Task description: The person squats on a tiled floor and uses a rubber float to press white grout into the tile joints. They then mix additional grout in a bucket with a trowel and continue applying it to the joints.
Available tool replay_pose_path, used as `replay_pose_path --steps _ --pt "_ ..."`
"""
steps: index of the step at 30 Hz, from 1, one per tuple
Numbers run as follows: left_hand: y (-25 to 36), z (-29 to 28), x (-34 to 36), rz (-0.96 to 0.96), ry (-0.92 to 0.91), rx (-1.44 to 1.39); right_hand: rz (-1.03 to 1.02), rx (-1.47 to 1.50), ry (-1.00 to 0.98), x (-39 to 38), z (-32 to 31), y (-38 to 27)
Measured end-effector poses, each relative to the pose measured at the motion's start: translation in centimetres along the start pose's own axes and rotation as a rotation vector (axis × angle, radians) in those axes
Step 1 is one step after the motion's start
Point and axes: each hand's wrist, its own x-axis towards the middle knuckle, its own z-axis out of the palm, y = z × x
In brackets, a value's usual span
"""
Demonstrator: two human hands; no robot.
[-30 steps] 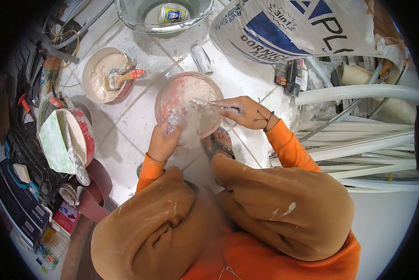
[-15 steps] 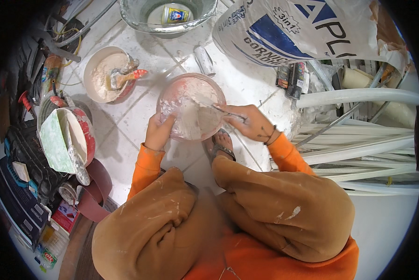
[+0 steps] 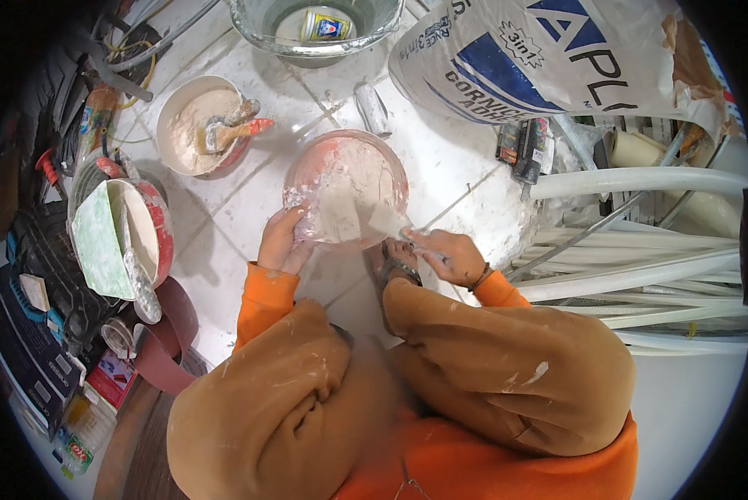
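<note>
A round pinkish tub (image 3: 395, 171) with a thick, pale plaster-like mix (image 3: 361, 167) inside sits in front of me, just beyond my feet. My left hand (image 3: 282, 240) is closed on its near left rim, thumb up near the edge. In my right hand (image 3: 446, 254) is a putty knife (image 3: 388, 221), its pale blade at the tub's near right edge. A flat pale patch (image 3: 338, 212) shows inside near the front wall; I cannot tell whether it is smeared mix or another blade.
Another tub (image 3: 164, 137) of mix with an orange-handled tool (image 3: 236, 132) stands to the left. Nearer lies a red bucket (image 3: 161, 225) with a green board (image 3: 103, 242). Ahead are a grey basin (image 3: 266, 46) and a large white sack (image 3: 474, 75). White strips (image 3: 641, 279) lie right.
My right hand has drawn the putty knife toward me, from inside the tub to its near right edge. My left hand has shifted slightly along the rim.
</note>
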Motion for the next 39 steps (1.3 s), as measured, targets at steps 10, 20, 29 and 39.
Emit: replay_pose_path --steps 10,20,29,39 --pt "-2.4 4.3 -1.8 0.629 0.076 1.079 0.028 0.128 0.064 6.7 -3.1 -3.3" --pt "-2.2 5.3 0.4 0.915 0.304 1.061 0.042 0.068 -0.162 5.5 -1.9 -4.7" --pt "0.5 3.4 0.9 0.769 0.242 0.940 0.482 0.978 -0.244 5.2 -4.1 -0.4" --pt "-0.4 3.2 1.0 0.349 0.098 0.225 0.037 0.055 0.045 3.7 1.3 -2.7"
